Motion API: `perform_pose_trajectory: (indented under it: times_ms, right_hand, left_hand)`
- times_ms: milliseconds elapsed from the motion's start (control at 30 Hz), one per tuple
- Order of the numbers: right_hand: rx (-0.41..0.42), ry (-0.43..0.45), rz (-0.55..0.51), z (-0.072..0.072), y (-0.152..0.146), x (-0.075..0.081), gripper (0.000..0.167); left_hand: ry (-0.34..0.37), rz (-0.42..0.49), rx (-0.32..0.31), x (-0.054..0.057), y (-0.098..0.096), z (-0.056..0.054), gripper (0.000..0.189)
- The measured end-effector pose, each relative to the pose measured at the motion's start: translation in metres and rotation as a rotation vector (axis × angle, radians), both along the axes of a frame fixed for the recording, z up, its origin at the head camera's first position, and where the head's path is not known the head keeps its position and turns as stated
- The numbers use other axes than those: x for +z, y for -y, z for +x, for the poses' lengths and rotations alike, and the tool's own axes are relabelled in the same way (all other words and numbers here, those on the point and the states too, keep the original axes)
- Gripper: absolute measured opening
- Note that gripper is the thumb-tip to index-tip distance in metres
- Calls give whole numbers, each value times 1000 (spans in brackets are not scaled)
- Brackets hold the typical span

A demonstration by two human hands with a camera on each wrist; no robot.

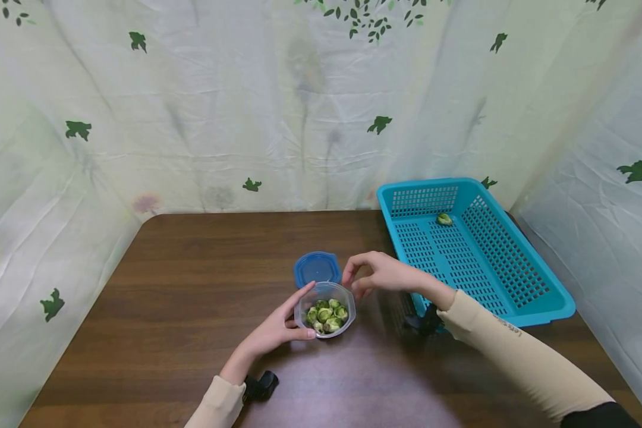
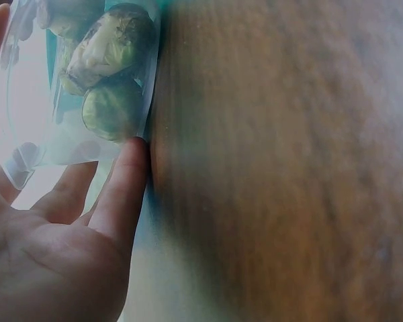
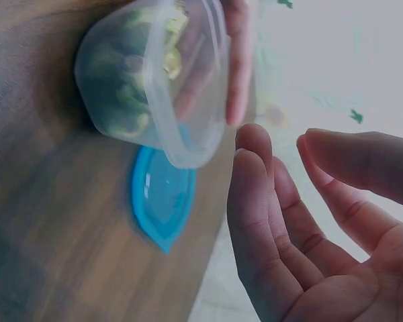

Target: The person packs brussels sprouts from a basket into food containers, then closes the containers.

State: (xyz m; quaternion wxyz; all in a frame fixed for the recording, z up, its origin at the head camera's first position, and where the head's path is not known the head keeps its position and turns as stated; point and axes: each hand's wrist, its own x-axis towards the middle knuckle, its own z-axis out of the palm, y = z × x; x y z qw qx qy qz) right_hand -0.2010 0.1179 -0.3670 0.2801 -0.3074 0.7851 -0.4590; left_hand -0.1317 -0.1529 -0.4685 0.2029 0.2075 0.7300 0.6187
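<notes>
A clear plastic container holding several Brussels sprouts stands on the table. My left hand grips its left side, thumb at the near edge and a finger along the far rim. Through the wall, the left wrist view shows sprouts close to the fingertips. Just right of the container hovers my right hand, fingers loosely bent and apart from the thumb. Nothing lies between them in the right wrist view. Behind the container, a blue lid lies flat, its near edge partly hidden.
On the right, a large turquoise basket with perforated walls holds one Brussels sprout near its far end. The brown wooden table meets a pale leaf-print curtain at the back.
</notes>
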Motion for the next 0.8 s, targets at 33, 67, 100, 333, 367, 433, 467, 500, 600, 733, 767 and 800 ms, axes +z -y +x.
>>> perform_pose_trajectory:
  times_ms: [33,67,100,333,367,433,467,500,600,733,767,800]
  right_hand:
    - [-5,1,-11,-1,-2,1,12]
    - [-9,4,-20,-2,-4,2,11]
    - [-14,3,-26,-2,-7,4,11]
    - [-55,-4,-60,-10,-23,12,12]
    - [-61,-7,-63,-11,-25,12,13]
    - [-75,-12,-70,-13,-30,14,13]
    - [-83,-14,-73,-14,-32,14,13]
    - [-91,-22,-75,-15,-35,15,13]
    - [-111,-38,-86,-19,-42,15,15]
    - [-157,-42,-94,-23,-52,15,17]
    - [-169,-43,-95,-24,-55,15,18]
    - [-183,-42,-94,-24,-57,16,17]
  left_hand:
    - [-1,0,0,0,0,0,86]
    - [-2,0,-1,0,0,0,87]
    - [-2,1,-1,0,0,0,87]
    - [2,-1,1,0,0,1,86]
    - [2,0,0,0,0,1,87]
    - [-1,0,-2,0,0,1,87]
    - [-3,-1,-2,0,0,1,87]
    - [-4,-1,-4,0,0,1,87]
    - [-6,-1,-4,0,0,1,87]
    - [-7,-2,-4,0,0,1,87]
    - [-7,-1,-4,0,0,1,87]
    - [-6,-1,-5,0,0,1,87]
